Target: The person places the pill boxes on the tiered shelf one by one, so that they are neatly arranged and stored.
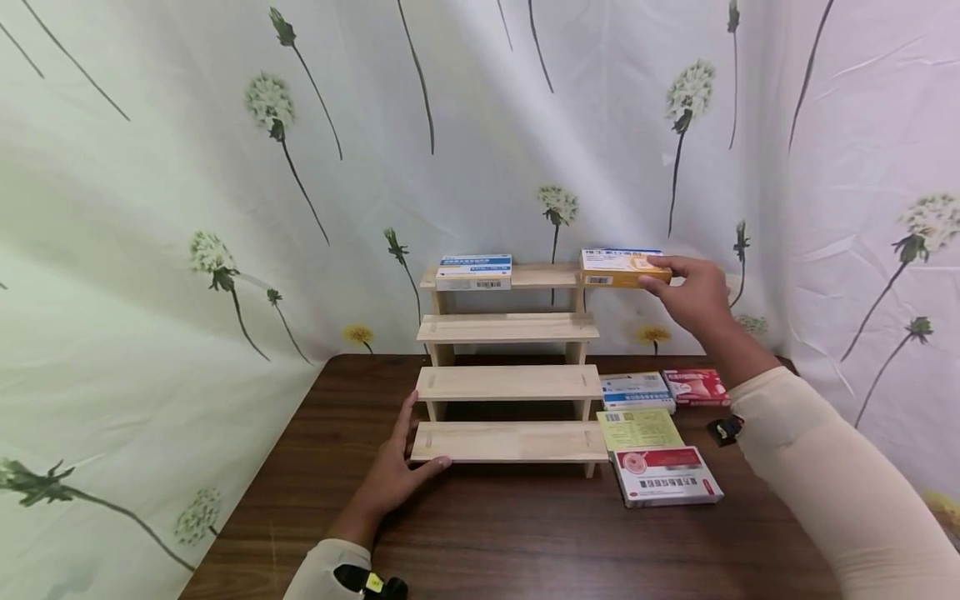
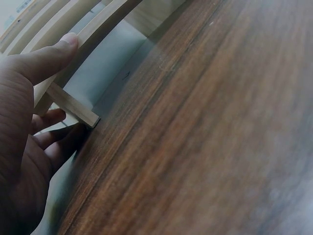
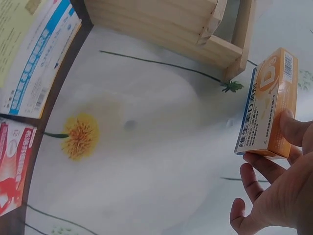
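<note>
The four-step pale wooden rack point(image 1: 507, 442) looks bare and matt on my feed, its fine grain showing. I read the dark brown wood-grain table point(image 1: 510, 533) as smooth, softly shiny; the rectangular orange-and-white box point(image 1: 611, 268) as smooth printed card; the cream sleeve point(image 1: 832, 483) as matt cloth.

Your right hand point(image 1: 693, 296) is covering one end of the orange box point(image 1: 615, 271), and its wrist view crops that hand. Your left hand point(image 1: 390, 471) runs off its wrist view; the shelf point(image 2: 100, 22) is cut off there, the table point(image 2: 220, 171) blurs. Fine print on the white-and-blue box point(image 1: 474, 273)? Too small for you.
</note>
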Demonstrator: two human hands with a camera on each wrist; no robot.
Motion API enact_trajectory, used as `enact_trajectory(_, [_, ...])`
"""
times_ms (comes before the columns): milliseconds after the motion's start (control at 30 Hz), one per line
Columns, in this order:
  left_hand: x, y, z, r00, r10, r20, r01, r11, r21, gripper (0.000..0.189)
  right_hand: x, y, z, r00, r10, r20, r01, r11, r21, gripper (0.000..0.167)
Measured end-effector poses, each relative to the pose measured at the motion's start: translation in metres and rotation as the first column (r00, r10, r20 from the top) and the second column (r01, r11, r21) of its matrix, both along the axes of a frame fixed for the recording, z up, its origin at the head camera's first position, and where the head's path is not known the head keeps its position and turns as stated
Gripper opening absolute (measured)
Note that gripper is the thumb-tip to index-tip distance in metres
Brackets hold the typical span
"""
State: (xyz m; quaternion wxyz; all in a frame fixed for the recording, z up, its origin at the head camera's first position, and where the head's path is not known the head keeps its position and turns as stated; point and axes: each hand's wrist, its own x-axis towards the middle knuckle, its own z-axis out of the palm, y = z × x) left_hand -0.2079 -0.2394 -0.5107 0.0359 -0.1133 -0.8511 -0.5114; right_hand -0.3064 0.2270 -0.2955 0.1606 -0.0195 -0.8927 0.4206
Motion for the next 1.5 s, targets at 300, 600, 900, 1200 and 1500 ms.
enact_trajectory(300, [0.001,0.0,-0.001,1.0,0.003,0.001,-0.003,1.0,-0.005,0.118,-0.005,-0.018,0.001,1.0,0.01,-0.021,-0.01,1.0,-0.015,0.053])
enact_trajectory(600, [0.001,0.0,-0.001,1.0,0.006,-0.003,-0.006,1.0,-0.017,0.118,-0.011,-0.035,0.004,0.999,0.04,-0.03,-0.041,0.998,-0.039,0.052])
enact_trajectory(900, [0.0,0.0,-0.003,1.0,0.004,-0.008,-0.004,1.0,-0.015,0.118,-0.019,-0.044,-0.001,0.992,0.107,-0.069,-0.114,0.987,-0.11,0.052])
enact_trajectory(1200, [0.0,-0.001,-0.001,1.0,0.006,-0.007,-0.006,1.0,-0.013,0.118,-0.03,-0.053,-0.009,0.988,0.112,-0.103,-0.126,0.982,-0.138,0.051])
enact_trajectory(1500, [0.0,0.0,-0.002,1.0,0.01,-0.011,-0.011,1.0,-0.017,0.118,-0.043,-0.064,-0.019,0.985,0.11,-0.131,-0.126,0.985,-0.122,0.051])
